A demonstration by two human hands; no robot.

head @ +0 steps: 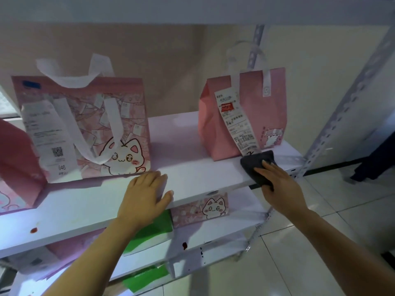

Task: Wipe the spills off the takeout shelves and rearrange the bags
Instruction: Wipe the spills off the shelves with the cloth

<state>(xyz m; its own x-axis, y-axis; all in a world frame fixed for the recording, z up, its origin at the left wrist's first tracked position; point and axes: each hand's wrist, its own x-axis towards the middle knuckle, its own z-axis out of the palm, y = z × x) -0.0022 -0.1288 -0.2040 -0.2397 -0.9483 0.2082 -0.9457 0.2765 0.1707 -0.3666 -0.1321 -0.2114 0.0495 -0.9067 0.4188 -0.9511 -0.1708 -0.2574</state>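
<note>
Cloth (257, 165): pressed flat at the shelf's (192, 174) right front edge by the right hand (282, 186), fingers spread.
Spill (33, 230): left front edge, nearer the left hand (145, 195), spread, resting mid-edge.

Five pink bags (85, 129), two green bags (149, 233), one cloth (256, 165).

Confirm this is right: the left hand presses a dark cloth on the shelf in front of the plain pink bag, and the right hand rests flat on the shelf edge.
The hands are swapped. The head view shows the right hand pressing the dark cloth on the shelf in front of the plain pink bag, and the left hand resting flat on the shelf edge.
</note>
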